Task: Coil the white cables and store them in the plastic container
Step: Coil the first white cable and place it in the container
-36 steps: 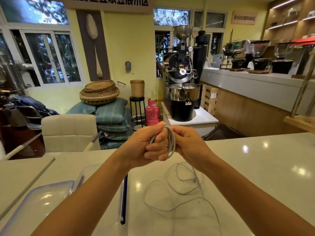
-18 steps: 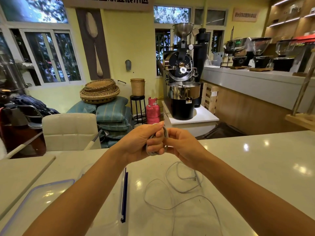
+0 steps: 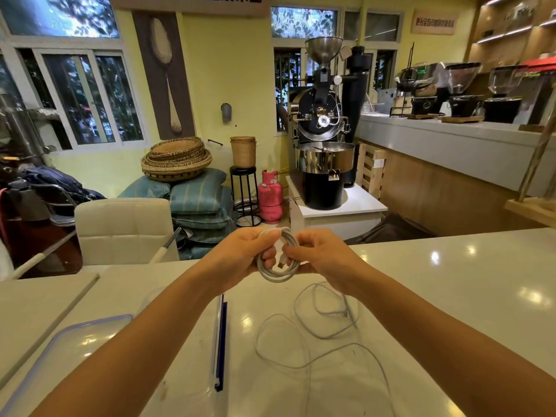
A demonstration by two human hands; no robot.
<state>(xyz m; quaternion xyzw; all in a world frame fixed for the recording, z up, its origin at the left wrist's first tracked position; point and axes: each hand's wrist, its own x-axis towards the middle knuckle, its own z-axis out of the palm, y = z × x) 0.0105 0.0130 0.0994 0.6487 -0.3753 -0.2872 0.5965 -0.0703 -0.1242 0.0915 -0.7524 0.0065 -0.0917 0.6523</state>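
Note:
A coiled white cable (image 3: 278,273) forms a small round loop held up above the white counter (image 3: 451,296). My left hand (image 3: 240,257) grips its left side and my right hand (image 3: 319,254) pinches its right side, with the plug end lying inside the loop. A second white cable (image 3: 325,335) sprawls loose on the counter below my hands. The clear plastic container (image 3: 221,341) with a blue rim lies under my left forearm, mostly hidden. Its blue-edged lid (image 3: 78,347) rests at the lower left.
A white chair (image 3: 123,230) stands behind the counter at the left. Beyond it are stacked cushions (image 3: 198,200), woven baskets (image 3: 177,159), a pink gas cylinder (image 3: 270,195) and a coffee roaster (image 3: 323,145). A long bar counter (image 3: 451,139) runs along the right.
The coil has opened from a tight bunch between my fists into a round loop. My hands have shifted slightly apart and lowered a little.

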